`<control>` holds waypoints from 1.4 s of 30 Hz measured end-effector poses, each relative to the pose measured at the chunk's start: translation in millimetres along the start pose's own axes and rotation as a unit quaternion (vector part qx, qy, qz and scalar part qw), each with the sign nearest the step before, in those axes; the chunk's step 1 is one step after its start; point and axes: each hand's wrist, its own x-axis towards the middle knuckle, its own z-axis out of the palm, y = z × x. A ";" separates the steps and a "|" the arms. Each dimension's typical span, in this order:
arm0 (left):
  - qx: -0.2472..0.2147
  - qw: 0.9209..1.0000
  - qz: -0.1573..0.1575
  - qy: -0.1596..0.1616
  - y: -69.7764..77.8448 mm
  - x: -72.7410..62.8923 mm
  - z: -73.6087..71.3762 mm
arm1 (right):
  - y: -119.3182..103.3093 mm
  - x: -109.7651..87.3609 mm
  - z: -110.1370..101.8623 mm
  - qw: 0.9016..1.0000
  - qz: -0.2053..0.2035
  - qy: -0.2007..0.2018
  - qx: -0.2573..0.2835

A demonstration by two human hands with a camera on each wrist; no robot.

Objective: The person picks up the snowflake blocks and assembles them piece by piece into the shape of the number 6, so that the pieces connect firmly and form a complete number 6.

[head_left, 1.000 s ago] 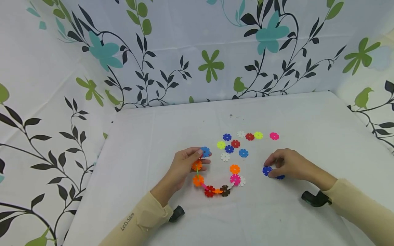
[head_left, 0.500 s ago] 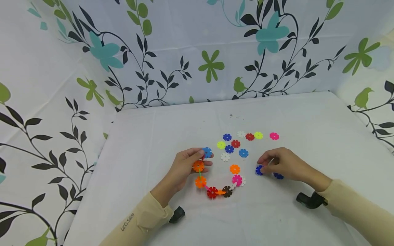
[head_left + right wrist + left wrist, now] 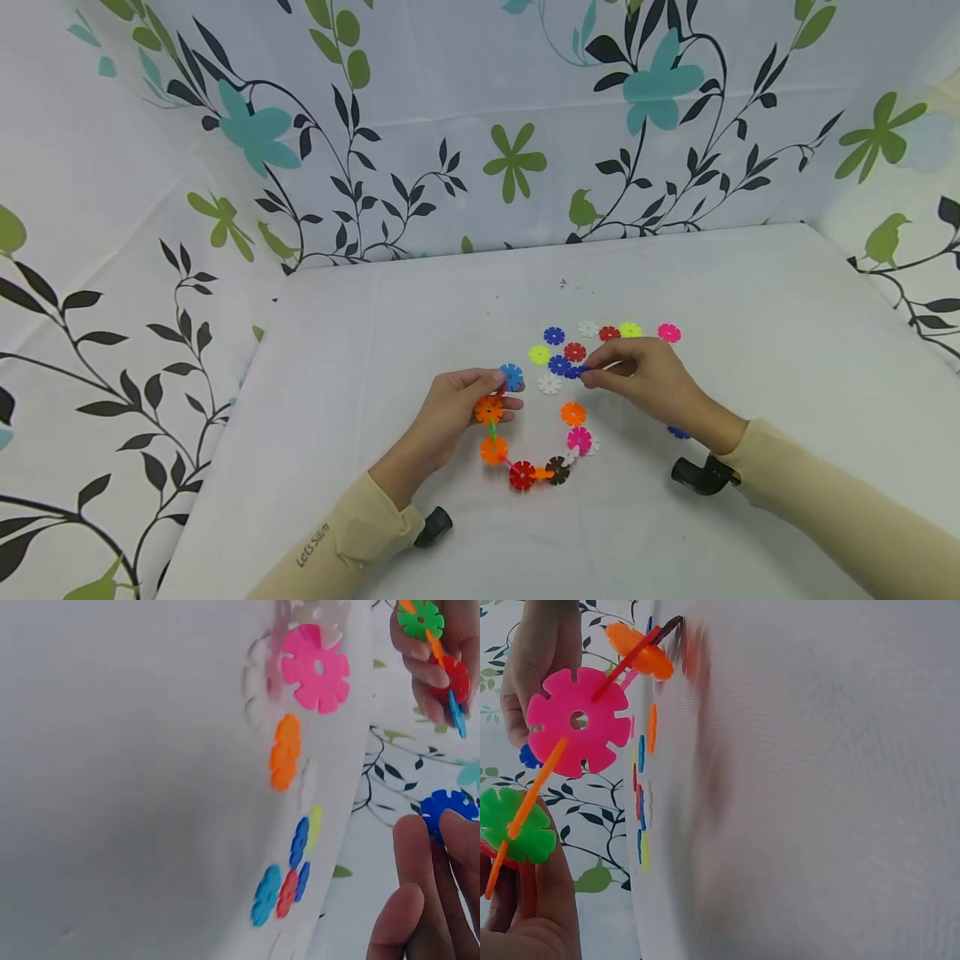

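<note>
My left hand [image 3: 448, 412] holds the upper end of a chain of slotted plastic snowflake discs [image 3: 493, 451], with a light blue disc [image 3: 512, 377] at its fingertips. The chain curves down and right through orange, red and brown discs to a pink disc [image 3: 579, 440] by the table. In the left wrist view a pink disc [image 3: 577, 746] and a green disc [image 3: 516, 829] show joined edge-on by an orange one. Thumb and fingers of my right hand [image 3: 651, 379] pinch a dark blue disc [image 3: 448, 812], raised off the table to the right of the chain's held end.
Loose discs lie behind the chain, among them a red disc [image 3: 574, 352], a yellow disc [image 3: 539, 355], a white disc [image 3: 550, 383] and an orange disc [image 3: 573, 414]. Another blue disc [image 3: 678, 432] lies beneath the right forearm. A patterned cloth [image 3: 420, 100] hangs behind the white table [image 3: 360, 333].
My right hand has lifted the dark blue disc and moved left with it, toward the left hand, leaving another blue disc behind. The left hand and chain have shifted slightly right and toward me.
</note>
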 end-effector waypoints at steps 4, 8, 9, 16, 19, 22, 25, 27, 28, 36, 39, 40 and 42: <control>-0.008 1.000 0.007 -0.014 -0.1 -0.2 -0.2 | -11.2 8.0 11.6 1.000 -0.017 0.012 0.000; -0.012 0.999 0.016 -0.025 -0.2 0.3 -0.7 | -18.4 13.3 19.8 0.999 -0.028 0.007 0.025; -0.012 0.999 0.017 -0.028 -0.3 0.5 -0.8 | -19.5 14.2 21.3 0.999 -0.029 0.005 0.028; -0.013 0.999 0.019 -0.033 -0.1 1.6 -0.5 | -25.1 16.9 26.9 0.999 -0.036 -0.009 0.040; -0.011 0.999 0.021 -0.034 -0.4 1.7 -0.3 | -26.6 17.0 28.7 0.998 -0.041 -0.006 0.036; -0.012 0.999 0.024 -0.038 -1.4 1.9 -0.1 | -26.5 16.9 30.4 0.998 -0.052 0.003 0.025; -0.014 0.999 0.026 -0.040 -2.5 2.6 0.4 | -25.2 16.6 31.4 0.997 -0.070 0.010 0.010; -0.016 0.999 0.025 -0.040 -2.7 2.7 0.8 | -24.4 16.4 32.1 0.996 -0.083 0.012 0.003; -0.016 0.999 0.024 -0.039 -2.6 2.7 1.2 | -24.4 16.2 32.3 0.996 -0.088 0.012 0.002; -0.008 0.999 0.030 -0.036 -2.5 2.7 5.0 | -20.8 13.7 34.2 0.992 -0.125 0.028 0.000; -0.008 0.999 0.035 -0.036 -3.2 3.4 7.2 | -20.4 12.5 34.4 0.988 -0.147 0.034 -0.015; -0.009 0.999 0.036 -0.036 -3.5 3.6 8.0 | -20.6 12.0 34.3 0.987 -0.157 0.036 -0.025; -0.012 0.999 0.036 -0.037 -3.7 3.9 9.6 | -21.3 11.1 34.2 0.982 -0.178 0.040 -0.045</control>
